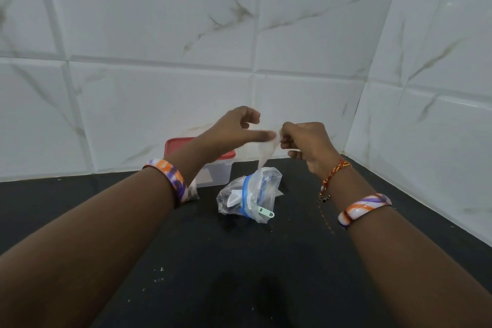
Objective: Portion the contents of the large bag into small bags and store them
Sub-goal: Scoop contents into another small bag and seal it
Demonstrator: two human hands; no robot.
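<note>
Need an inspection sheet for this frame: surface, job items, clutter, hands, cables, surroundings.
Surface: black counter, pale specks near the front.
Job's things: large clear bag with blue zip strips sits mid-counter, a pale green scoop poking out of it. Small clear bag held up above it. Red-lidded tub behind, against the wall. A filled bag shows partly behind the left wrist.
Clutter: nothing seen beyond the specks.
Hands: right hand pinches the small bag; left hand is at it, thumb extended, grip blurred. Bangles on both wrists, thread on the right.
Cables: nothing seen.
Surroundings: white marbled wall tiles, corner at right.
</note>
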